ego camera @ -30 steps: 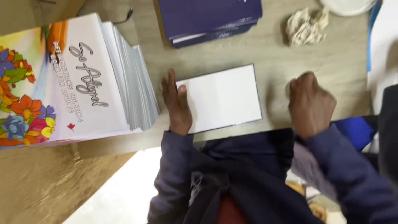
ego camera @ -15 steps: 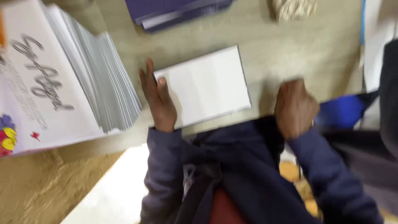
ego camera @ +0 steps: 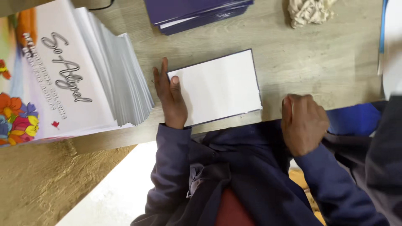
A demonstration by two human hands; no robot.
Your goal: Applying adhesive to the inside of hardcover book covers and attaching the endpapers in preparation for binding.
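Note:
A white rectangular board with a thin dark purple edge (ego camera: 217, 87) lies flat on the pale wooden table (ego camera: 318, 62). My left hand (ego camera: 169, 96) rests flat along its left side, the thumb lying on the white face. My right hand (ego camera: 303, 121) is closed in a fist near the table's front edge, a little right of the board and apart from it, and nothing shows in it.
A thick fanned stack of white sheets with a flowered cover (ego camera: 71, 79) lies at the left. A pile of dark purple covers (ego camera: 197, 12) sits at the back. A crumpled beige cloth (ego camera: 307, 11) lies at the back right. White and blue things (ego camera: 391, 46) are at the right edge.
The view has shifted and steadied. My left hand stays on the board's left side. My right fist has slid down toward the table's front edge.

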